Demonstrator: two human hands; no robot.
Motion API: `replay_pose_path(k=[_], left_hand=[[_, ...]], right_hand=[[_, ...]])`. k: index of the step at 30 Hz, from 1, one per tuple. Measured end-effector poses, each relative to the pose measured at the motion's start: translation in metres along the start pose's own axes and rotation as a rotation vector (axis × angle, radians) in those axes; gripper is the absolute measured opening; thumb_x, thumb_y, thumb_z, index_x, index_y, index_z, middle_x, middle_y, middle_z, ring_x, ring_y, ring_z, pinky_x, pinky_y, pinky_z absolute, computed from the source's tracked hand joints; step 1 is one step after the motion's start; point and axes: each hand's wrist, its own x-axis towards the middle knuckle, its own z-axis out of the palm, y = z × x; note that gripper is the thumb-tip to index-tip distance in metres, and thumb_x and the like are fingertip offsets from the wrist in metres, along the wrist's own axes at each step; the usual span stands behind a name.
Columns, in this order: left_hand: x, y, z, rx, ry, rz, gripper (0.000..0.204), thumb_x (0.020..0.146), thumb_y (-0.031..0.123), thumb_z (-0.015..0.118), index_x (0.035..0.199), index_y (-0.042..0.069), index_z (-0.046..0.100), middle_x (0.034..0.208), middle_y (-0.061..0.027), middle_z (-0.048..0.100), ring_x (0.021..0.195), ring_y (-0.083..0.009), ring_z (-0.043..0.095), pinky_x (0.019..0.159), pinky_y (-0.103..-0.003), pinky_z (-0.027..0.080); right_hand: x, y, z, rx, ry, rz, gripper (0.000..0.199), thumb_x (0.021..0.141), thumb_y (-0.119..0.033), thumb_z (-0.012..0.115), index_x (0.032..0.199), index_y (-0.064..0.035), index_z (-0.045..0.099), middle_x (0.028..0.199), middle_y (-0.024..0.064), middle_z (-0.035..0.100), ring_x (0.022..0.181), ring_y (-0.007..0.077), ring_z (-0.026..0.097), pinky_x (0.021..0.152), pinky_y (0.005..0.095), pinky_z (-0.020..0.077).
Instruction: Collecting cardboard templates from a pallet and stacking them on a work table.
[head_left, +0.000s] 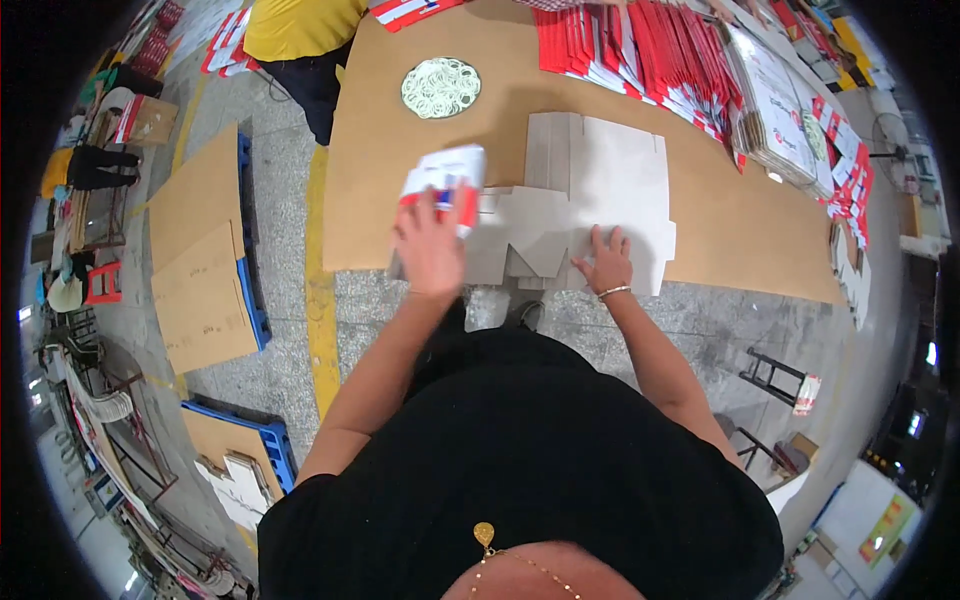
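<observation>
A flat die-cut cardboard box blank (620,165), plain greyish white on its upper face, lies at the table's near edge. My right hand (607,265) rests on its right part, fingers spread and flat. At the left end, a panel with red, white and blue print (462,168) stands out, blurred by motion. My left hand (432,248) lies against this printed panel with its fingers stretched apart. Its thumb is not clearly visible. Between the hands are the blank's cut flaps (535,220), with a notch in them.
A round heap of pale rubber bands (441,88) sits on the brown table (375,170). Red-and-white folded cartons (640,50) are stacked at the far right, beside a bundle (775,110). A person in yellow (300,30) stands far left. Cardboard sheets (200,280) lie on blue pallets.
</observation>
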Motion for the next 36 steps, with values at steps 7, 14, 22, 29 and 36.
replay_pose_path(k=[7, 14, 22, 29, 36], left_hand=[[0.011, -0.114, 0.017, -1.211, -0.2, -0.431, 0.06, 0.083, 0.029, 0.057, 0.134, 0.008, 0.033, 0.132, -0.0106, 0.04, 0.119, -0.0304, 0.039, 0.096, -0.049, 0.033], [-0.086, -0.223, 0.118, -2.289, 0.171, -1.068, 0.058, 0.086, 0.042, 0.052, 0.133, 0.013, 0.036, 0.128, -0.0056, 0.046, 0.118, -0.0261, 0.043, 0.097, -0.041, 0.038], [-0.059, -0.181, 0.115, -1.735, 0.055, -1.01, 0.055, 0.077, 0.012, 0.067, 0.125, 0.001, 0.043, 0.12, -0.009, 0.051, 0.107, -0.0222, 0.051, 0.09, -0.035, 0.043], [-0.01, -0.039, 0.008, -0.566, 0.037, -0.202, 0.051, 0.078, 0.011, 0.062, 0.124, 0.0, 0.043, 0.115, -0.0167, 0.054, 0.101, -0.0251, 0.053, 0.087, -0.035, 0.042], [-0.025, -0.128, 0.037, -1.602, -0.251, -0.693, 0.052, 0.082, 0.015, 0.061, 0.128, 0.002, 0.04, 0.128, -0.0101, 0.045, 0.117, -0.0253, 0.043, 0.097, -0.038, 0.037]], right_hand=[[0.002, 0.002, -0.001, 0.013, -0.026, 0.034, 0.078, 0.069, -0.049, 0.065, 0.135, -0.0228, 0.032, 0.139, 0.0239, 0.023, 0.122, 0.0504, 0.027, 0.095, 0.0495, 0.0363], [0.004, 0.005, -0.006, 0.024, -0.064, 0.03, 0.079, 0.069, -0.049, 0.066, 0.135, -0.0247, 0.031, 0.14, 0.0235, 0.022, 0.123, 0.0504, 0.025, 0.095, 0.0508, 0.0357], [0.002, 0.02, 0.001, 0.03, -0.031, 0.022, 0.08, 0.068, -0.049, 0.067, 0.135, -0.0249, 0.032, 0.14, 0.0234, 0.023, 0.124, 0.0495, 0.025, 0.093, 0.0498, 0.0379], [-0.005, 0.045, 0.005, 0.025, 0.03, 0.043, 0.078, 0.068, -0.046, 0.067, 0.135, -0.0243, 0.033, 0.139, 0.0227, 0.024, 0.124, 0.048, 0.025, 0.091, 0.0494, 0.0386], [-0.005, 0.049, -0.002, 0.047, 0.005, 0.095, 0.077, 0.068, -0.046, 0.067, 0.134, -0.0253, 0.034, 0.14, 0.0218, 0.023, 0.125, 0.047, 0.024, 0.093, 0.0498, 0.0369]])
